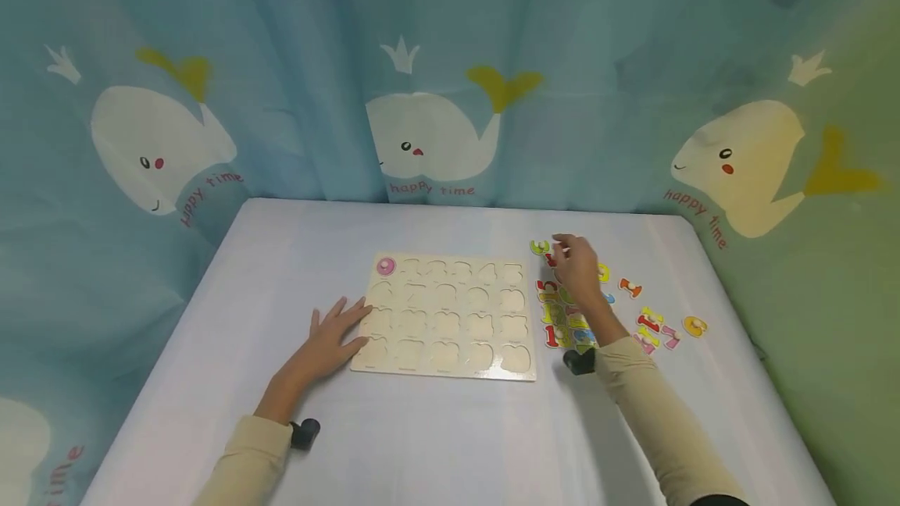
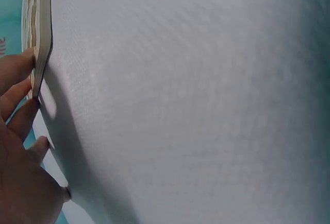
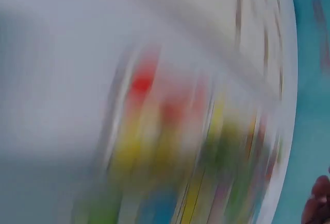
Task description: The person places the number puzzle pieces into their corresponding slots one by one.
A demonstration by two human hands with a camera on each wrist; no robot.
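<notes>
A wooden puzzle board (image 1: 429,324) with rows of shaped recesses lies on the table. In its top left recess sits a pink round piece (image 1: 386,266) with a knob. My left hand (image 1: 333,342) rests at the board's left side, fingers spread, fingertips touching the edge; the left wrist view shows the fingers (image 2: 23,118) against that edge. Over the number pieces (image 1: 551,291) right of the board is my right hand (image 1: 580,268), fingers loosely bent, no piece visible between them. Near its fingertips lies a green number piece (image 1: 539,247). The right wrist view is blurred.
Farther right lie loose pieces: an orange one (image 1: 630,287), a yellow-orange one (image 1: 694,326), a pink 7 (image 1: 671,337) and a red-and-yellow one (image 1: 650,320). A whale-print curtain (image 1: 295,131) hangs behind the white table (image 1: 436,443).
</notes>
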